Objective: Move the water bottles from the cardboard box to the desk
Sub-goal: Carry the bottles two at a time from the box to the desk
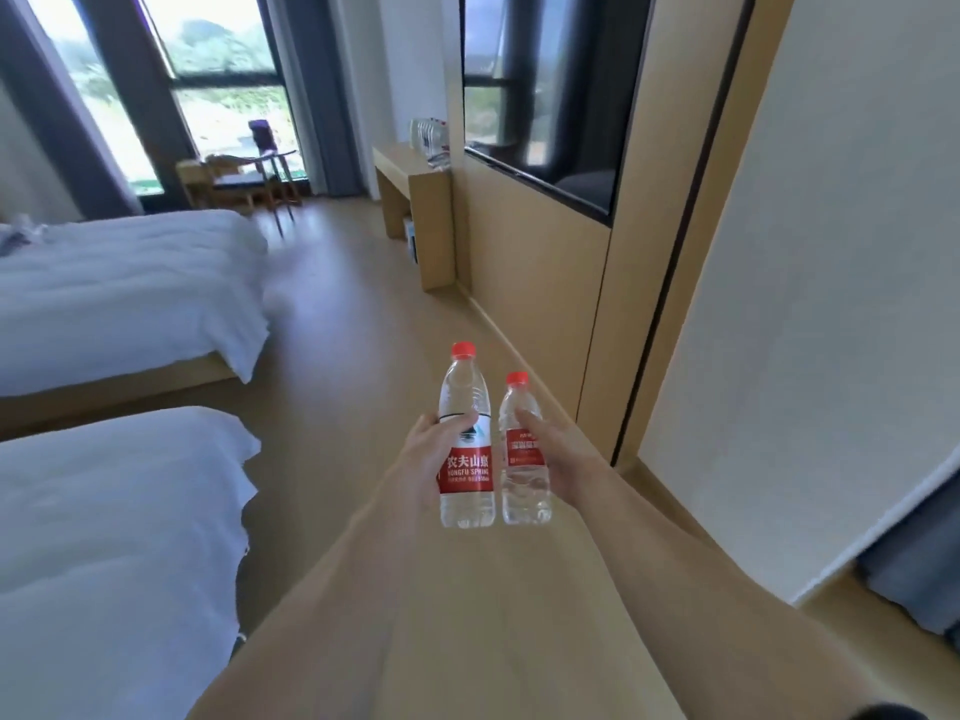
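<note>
My left hand (pixel 423 459) grips a tall clear water bottle (pixel 465 439) with a red cap and red label, upright in front of me. Right beside it my right hand (pixel 553 449) holds a shorter clear bottle (pixel 523 454) with a red cap and red label, also upright. The two bottles almost touch. Far ahead along the right wall stands the wooden desk (pixel 402 171), with several water bottles (pixel 428 137) on its top near the wall. The cardboard box is not in view.
Two beds with white bedding lie on the left, the nearer one (pixel 114 522) and the farther one (pixel 124 288). A wooden floor aisle runs between the beds and the right wall (pixel 540 241). A chair (pixel 249 179) stands by the window at the back.
</note>
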Available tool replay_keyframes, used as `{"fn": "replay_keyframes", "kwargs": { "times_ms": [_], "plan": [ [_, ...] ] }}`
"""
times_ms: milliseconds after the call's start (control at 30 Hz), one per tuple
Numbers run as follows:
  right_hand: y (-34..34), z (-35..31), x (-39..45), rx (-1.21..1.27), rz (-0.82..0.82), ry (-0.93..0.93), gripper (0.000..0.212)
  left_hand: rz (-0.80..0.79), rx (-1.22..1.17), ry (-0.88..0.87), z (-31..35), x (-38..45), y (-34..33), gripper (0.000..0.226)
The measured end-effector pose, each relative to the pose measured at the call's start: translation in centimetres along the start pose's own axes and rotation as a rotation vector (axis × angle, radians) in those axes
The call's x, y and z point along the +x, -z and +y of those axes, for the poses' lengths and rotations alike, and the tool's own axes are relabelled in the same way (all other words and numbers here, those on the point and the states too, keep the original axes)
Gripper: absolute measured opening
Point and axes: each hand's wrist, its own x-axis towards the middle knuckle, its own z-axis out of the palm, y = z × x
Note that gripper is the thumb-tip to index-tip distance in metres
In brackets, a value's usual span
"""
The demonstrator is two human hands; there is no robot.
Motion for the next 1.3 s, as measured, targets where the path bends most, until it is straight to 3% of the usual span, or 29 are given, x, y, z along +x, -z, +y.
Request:
{"fn": "replay_keyframes", "kwargs": {
  "times_ms": [167,467,833,1067,1300],
  "plan": [
    [-2.6,-3.7,8.2,-0.040,-0.154,-0.017,0.053,0.089,-0.054,-0.036,3.6,6.1,1.9,0.048],
    [-8.8,-8.2,22.9,-0.053,-0.307,-0.030,0.034,0.174,-0.149,-0.002,8.8,18.5,6.0,0.049],
    [-19.0,-16.1,42.7,-0.115,-0.254,-0.060,0.051,0.207,-0.108,-0.027,20.1,39.1,13.3,0.047],
    [-23.8,-20.8,52.9,-0.060,-0.220,-0.066,0.041,0.211,-0.067,-0.047,27.2,49.8,16.3,0.044],
    [-27.8,-24.2,64.2,-0.035,-0.244,-0.049,0.054,0.243,-0.050,-0.044,32.2,59.9,18.1,0.035]
  ]
}}
